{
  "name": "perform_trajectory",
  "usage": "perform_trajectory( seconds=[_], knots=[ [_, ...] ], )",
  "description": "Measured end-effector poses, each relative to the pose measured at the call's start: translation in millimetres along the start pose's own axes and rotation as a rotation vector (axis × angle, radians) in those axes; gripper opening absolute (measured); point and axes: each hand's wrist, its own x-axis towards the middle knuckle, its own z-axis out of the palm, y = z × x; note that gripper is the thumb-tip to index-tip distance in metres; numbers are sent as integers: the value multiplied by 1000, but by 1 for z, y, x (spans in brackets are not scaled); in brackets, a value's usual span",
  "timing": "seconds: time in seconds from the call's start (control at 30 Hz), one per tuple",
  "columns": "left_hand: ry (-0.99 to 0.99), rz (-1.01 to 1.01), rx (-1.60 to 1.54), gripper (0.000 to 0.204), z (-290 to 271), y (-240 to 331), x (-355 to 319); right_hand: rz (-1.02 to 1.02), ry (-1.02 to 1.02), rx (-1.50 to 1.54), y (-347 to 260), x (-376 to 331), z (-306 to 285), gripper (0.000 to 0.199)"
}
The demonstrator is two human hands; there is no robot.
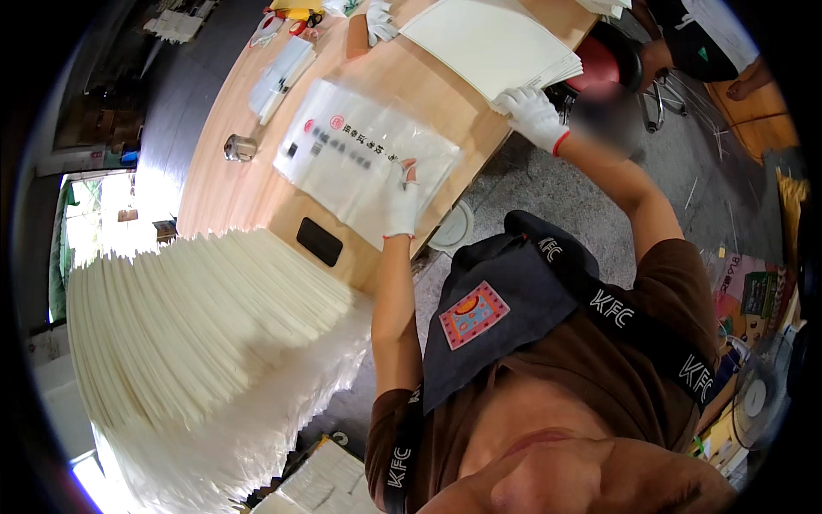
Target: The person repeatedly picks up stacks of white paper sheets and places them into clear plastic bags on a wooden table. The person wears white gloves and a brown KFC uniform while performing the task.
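My left hand (402, 201), in a white glove with bare fingertips showing, lies on the near part of a clear printed plastic bag (342, 184). Its fingers are drawn together on the plastic. The bag looks like the top one of a flat pile on the wooden table. Further right, my right hand (535, 118), also gloved in white, is closed over the near corner of a stack of large white sheets (488, 43). The undersides of its fingers are hidden.
Left of me rises a tall pile of white sheets in plastic (205, 325). On the wooden table (223, 193) are a black phone (319, 242), a metal tin (240, 147) and a smaller plastic-wrapped bundle (282, 77). Another person's gloved hand (379, 23) rests across the table. A red stool (595, 64) stands right.
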Motion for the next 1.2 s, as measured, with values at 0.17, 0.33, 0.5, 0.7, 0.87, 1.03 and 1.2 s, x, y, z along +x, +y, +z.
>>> perform_trajectory(
  seconds=[0.17,0.33,0.5,0.7,0.87,1.03,1.2],
  knots=[
    [-128,-1,-274,24,35,21,36,-163,-154,-152,40,16,10,22],
    [-359,-116,-488,41,70,32,65,-459,21,-257,4,29,-51,14],
    [-156,-506,-662,38,93,23,60,-273,128,270,-72,-20,-90,25],
    [-390,-429,-747,34,31,69,31,803,-285,2085,18,-51,-2,45],
    [-545,-137,513,76,67,139,-13,609,-167,1241,-65,-29,-23,55],
    [-625,50,375,79,62,126,-6,676,-147,896,-52,-38,-21,41],
    [-185,-243,-859,47,-31,89,25,208,-189,601,-44,-31,-138,32]
  ],
)
